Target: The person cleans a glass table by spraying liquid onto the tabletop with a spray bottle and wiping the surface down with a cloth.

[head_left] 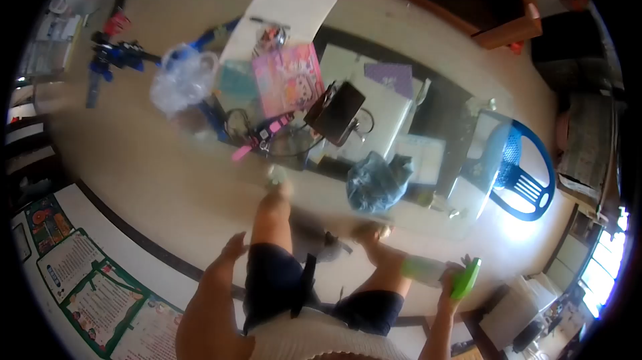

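Green bottle [422,268] in right fingers [449,278]

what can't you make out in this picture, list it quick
All in the head view:
- Full shape of the green object: blurred, partly covered by the right hand.
- Contents, if any, of the clear plastic bag: hidden by crumpled folds and blur.
- Inside of the blue-grey bundle: hidden by its own folds.
- Writing on the posters: too small and blurred.
- Far side of the wooden furniture: cut off by the top edge.
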